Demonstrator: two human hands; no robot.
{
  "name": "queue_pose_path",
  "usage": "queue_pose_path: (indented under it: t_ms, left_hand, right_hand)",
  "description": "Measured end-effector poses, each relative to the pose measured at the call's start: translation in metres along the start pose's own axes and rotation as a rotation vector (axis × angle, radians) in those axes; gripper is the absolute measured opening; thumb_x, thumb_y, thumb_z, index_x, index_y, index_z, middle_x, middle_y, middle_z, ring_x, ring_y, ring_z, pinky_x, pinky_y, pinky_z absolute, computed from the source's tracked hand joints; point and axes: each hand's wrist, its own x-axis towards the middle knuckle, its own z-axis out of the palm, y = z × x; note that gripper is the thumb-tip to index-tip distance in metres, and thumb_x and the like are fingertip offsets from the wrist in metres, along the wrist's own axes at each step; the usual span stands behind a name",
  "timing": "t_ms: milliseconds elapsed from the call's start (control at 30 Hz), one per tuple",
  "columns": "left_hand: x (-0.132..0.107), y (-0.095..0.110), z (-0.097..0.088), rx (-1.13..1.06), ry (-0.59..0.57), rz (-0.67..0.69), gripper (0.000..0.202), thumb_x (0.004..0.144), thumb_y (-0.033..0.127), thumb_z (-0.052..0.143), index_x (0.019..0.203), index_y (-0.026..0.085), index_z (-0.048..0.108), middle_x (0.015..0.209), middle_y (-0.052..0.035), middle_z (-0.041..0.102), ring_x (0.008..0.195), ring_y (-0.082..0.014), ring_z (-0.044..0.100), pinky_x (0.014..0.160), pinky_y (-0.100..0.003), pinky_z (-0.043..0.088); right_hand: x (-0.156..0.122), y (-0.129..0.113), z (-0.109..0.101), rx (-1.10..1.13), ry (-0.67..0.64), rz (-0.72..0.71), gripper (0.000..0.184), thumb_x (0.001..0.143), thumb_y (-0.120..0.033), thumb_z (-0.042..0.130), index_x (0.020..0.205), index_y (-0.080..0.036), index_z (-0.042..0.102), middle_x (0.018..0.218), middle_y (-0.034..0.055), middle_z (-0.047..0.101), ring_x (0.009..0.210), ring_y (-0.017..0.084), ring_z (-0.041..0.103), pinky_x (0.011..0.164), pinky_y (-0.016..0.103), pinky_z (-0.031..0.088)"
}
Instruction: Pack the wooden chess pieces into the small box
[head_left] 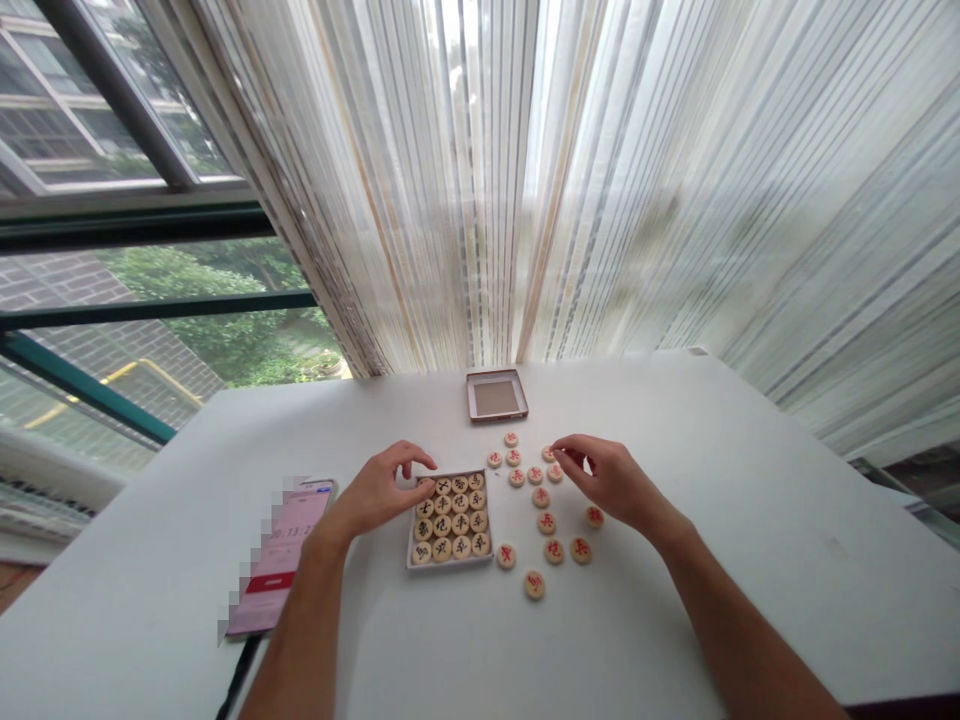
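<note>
A small shallow box (pixel 411 545) lies on the white table (pixel 675 620), filled with several round wooden chess pieces with black characters (pixel 451 520). My left hand (pixel 382 490) rests at the box's far left corner, its fingers curled with the tips on the box edge. Several loose round pieces with red characters (pixel 546 522) lie scattered to the right of the box. My right hand (pixel 611 480) hovers over them, thumb and forefinger pinched at a piece (pixel 550 454) at the far side of the scatter.
The box's lid (pixel 496 395) lies upside down farther back on the table. A phone (pixel 281 555) with a lit screen lies at the left with a cable running off the front edge. Striped sheer curtains (pixel 600 180) and a window (pixel 135 300) stand behind the table.
</note>
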Motion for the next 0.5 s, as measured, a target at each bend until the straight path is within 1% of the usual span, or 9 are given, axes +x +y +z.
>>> queue_pose_path:
  t_ms: [133,233,300,367,500]
  left_hand:
    - [0.004,0.011,0.007,0.008,0.137,0.05,0.013,0.086,0.03,0.062,0.095,0.022,0.067,0.094,-0.0026,0.066,0.078,-0.017,0.057,0.067,-0.027,0.046]
    - [0.006,0.022,0.015,0.033,0.186,0.104,0.012,0.088,0.028,0.057,0.092,0.021,0.066,0.094,-0.0047,0.065,0.079,-0.0183,0.057,0.072,-0.029,0.047]
    - [0.007,0.031,0.022,0.085,0.192,0.158,0.011,0.088,0.026,0.058,0.092,0.021,0.066,0.093,-0.0055,0.065,0.083,-0.02,0.058,0.079,-0.032,0.048]
    - [0.008,0.039,0.028,0.137,0.179,0.212,0.01,0.088,0.025,0.058,0.092,0.021,0.067,0.093,-0.0059,0.066,0.088,-0.022,0.059,0.085,-0.035,0.046]
    - [0.007,0.053,0.04,0.176,0.124,0.281,0.012,0.091,0.023,0.056,0.093,0.021,0.068,0.095,-0.0064,0.066,0.092,-0.0232,0.058,0.088,-0.038,0.045]
  right_hand:
    - [0.0,0.001,-0.003,-0.004,0.013,-0.005,0.021,0.096,-0.033,0.053,0.097,-0.022,0.071,0.08,0.0034,0.072,0.067,0.017,0.063,0.065,0.029,0.051]
    - [0.0,0.002,-0.006,-0.017,0.036,-0.004,0.02,0.096,-0.031,0.052,0.096,-0.022,0.07,0.082,0.0039,0.072,0.069,0.018,0.064,0.068,0.031,0.052]
    - [0.001,0.004,-0.007,-0.033,0.044,-0.004,0.018,0.096,-0.028,0.053,0.098,-0.022,0.069,0.084,0.0043,0.071,0.073,0.018,0.064,0.069,0.031,0.053]
    - [0.002,0.008,-0.005,-0.06,0.055,-0.01,0.016,0.096,-0.025,0.054,0.101,-0.023,0.069,0.089,0.0053,0.071,0.081,0.02,0.065,0.072,0.032,0.053]
    - [0.004,0.019,0.006,-0.128,0.058,-0.033,0.013,0.092,-0.021,0.059,0.102,-0.024,0.069,0.1,0.0062,0.071,0.098,0.024,0.062,0.087,0.039,0.051]
